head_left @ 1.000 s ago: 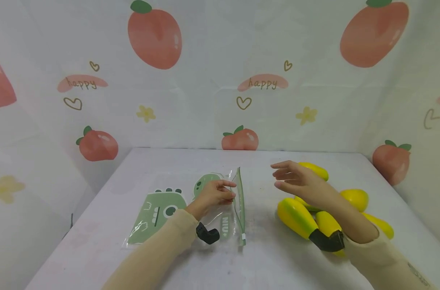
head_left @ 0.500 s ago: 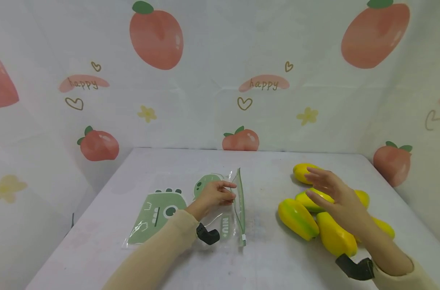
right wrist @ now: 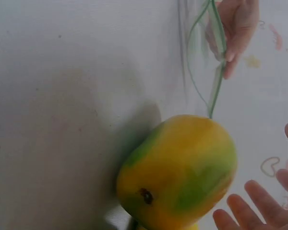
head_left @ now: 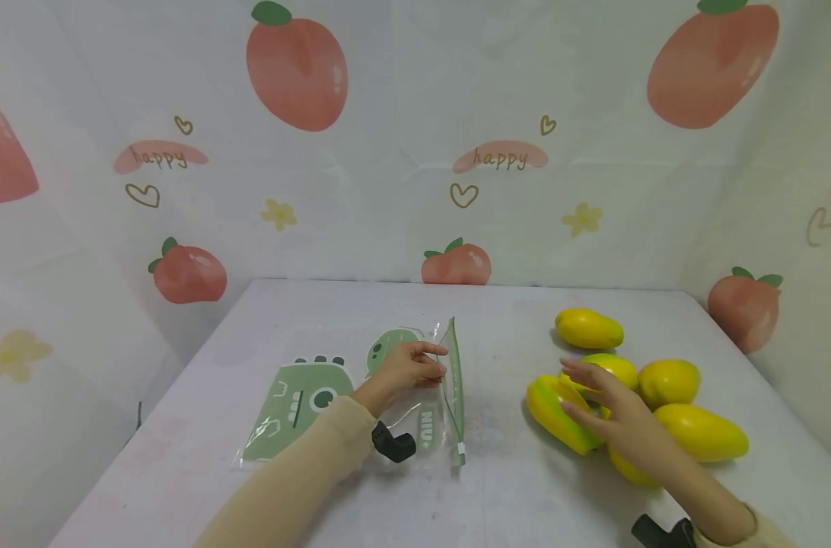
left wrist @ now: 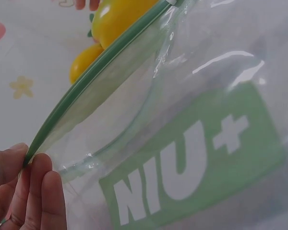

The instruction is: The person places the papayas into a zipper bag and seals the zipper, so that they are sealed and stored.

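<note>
My left hand (head_left: 409, 365) pinches the green zip edge of a clear zip bag (head_left: 299, 418) printed with green cartoon figures. The left wrist view shows thumb and fingers (left wrist: 41, 191) on one end of that edge, with the bag's mouth gaping. Over a group of yellow-green mangoes, my right hand (head_left: 617, 418) hovers with fingers apart, holding nothing. Its fingertips are close to the leftmost mango (head_left: 555, 411); whether they touch it I cannot tell. In the right wrist view a mango (right wrist: 182, 167) fills the lower middle, beside the spread fingers (right wrist: 261, 201).
Other mangoes lie on the white table (head_left: 498, 487) at the right: one mango (head_left: 589, 328) at the back, another mango (head_left: 703, 432) at the far right, and several between. A white cloth (head_left: 388, 190) printed with peaches hangs behind the table.
My right hand has drawn back to the right, then come lower and slightly left over the mangoes. The left hand and the bag stay in place.
</note>
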Available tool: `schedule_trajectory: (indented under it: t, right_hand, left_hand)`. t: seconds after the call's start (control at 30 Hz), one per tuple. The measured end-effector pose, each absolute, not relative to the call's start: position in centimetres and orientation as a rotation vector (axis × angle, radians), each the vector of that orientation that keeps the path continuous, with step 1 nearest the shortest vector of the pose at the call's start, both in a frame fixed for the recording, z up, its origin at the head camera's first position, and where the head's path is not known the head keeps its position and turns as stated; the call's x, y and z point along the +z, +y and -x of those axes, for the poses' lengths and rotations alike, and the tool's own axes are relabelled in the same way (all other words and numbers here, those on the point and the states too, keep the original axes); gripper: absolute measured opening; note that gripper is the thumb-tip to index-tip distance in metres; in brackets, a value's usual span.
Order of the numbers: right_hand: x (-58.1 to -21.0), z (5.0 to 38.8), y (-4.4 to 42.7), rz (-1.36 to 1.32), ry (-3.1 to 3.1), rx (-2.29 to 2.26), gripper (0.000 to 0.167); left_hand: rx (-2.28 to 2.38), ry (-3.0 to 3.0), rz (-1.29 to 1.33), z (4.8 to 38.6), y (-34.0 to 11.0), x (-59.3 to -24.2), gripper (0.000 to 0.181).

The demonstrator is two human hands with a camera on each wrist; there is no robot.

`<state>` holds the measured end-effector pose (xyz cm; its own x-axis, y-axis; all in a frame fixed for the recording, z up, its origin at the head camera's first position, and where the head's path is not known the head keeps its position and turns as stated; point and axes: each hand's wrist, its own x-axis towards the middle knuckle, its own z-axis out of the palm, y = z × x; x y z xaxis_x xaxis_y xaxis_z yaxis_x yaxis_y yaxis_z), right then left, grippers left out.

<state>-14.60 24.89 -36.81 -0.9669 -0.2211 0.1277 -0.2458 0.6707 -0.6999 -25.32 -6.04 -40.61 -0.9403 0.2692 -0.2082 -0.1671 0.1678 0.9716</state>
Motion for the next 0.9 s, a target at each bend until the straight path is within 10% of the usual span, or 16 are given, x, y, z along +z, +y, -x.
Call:
schedule_trajectory:
  t: [0.9]
  right_hand:
    - [-37.9, 15.7, 24.3, -0.395, -2.961, 1.066, 0.064]
  left_hand:
    - [1.822, 2.115, -0.127, 25.2, -6.2, -40.3, 0.037]
